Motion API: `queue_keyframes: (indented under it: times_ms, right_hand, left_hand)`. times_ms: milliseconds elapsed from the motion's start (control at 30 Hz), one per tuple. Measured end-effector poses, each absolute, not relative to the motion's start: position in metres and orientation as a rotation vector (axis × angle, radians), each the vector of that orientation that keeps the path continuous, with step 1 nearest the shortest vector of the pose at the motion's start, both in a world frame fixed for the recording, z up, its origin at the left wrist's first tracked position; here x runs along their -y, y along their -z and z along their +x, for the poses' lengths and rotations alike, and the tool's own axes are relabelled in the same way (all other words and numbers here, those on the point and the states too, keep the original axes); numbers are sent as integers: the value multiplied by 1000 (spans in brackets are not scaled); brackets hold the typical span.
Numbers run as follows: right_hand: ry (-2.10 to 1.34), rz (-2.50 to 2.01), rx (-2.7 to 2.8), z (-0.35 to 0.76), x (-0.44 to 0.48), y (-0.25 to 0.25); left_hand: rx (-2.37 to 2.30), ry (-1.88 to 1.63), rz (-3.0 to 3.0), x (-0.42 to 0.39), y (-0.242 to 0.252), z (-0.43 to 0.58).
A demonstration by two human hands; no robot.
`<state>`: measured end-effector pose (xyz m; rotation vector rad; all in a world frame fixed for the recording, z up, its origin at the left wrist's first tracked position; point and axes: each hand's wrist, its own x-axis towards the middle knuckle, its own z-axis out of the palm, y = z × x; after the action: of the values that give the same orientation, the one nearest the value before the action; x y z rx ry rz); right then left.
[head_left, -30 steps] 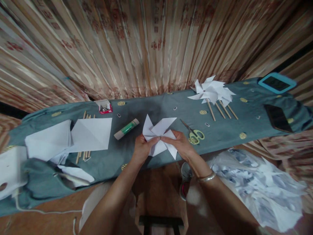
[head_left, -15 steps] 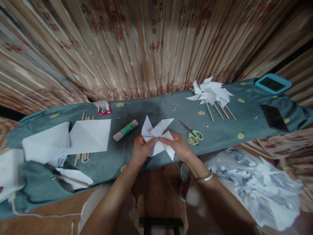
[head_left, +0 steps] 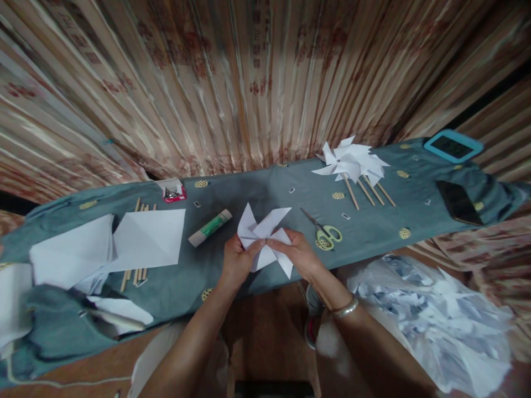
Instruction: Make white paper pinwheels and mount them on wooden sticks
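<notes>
A white paper pinwheel [head_left: 269, 222] with folded blades is held between both hands above the cloth's front edge. My left hand [head_left: 239, 258] grips its left side, thumb pressed near the centre. From the right, my right hand [head_left: 302, 255] pinches it, and the two thumb tips almost meet at the middle. To the left of the pinwheel lies a green and white glue stick [head_left: 210, 227]. Scissors with pale green handles [head_left: 327, 233] rest with parted blades to the right of my right hand. The fingers behind the paper are hidden.
Paper sheets [head_left: 149, 237] lie over wooden sticks [head_left: 136, 205] at left, below a small red box [head_left: 174, 193] of metal pieces. Finished pinwheels [head_left: 352, 161] on sticks, a phone [head_left: 458, 202] and a blue-framed clock [head_left: 453, 146] are at right. A plastic bag of paper scraps [head_left: 435, 320] stands below.
My view has shifted slightly, so the table's things sit a little further left and mostly lower. Both hands still hold the pinwheel, thumbs at its centre.
</notes>
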<state>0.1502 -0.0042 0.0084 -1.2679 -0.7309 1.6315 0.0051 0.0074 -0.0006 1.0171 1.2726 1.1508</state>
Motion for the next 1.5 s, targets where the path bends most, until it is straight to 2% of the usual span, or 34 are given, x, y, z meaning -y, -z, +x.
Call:
queue_keyframes:
  times_ms: [767, 1500]
  right_hand:
    - [-1596, -1296, 692, 146, 3, -4]
    - [-1514, -1284, 839, 154, 1, -8]
  left_hand:
    - [-1328, -1176, 1089, -8, 2, 6]
    - [-1188, -1155, 865, -9, 6, 2]
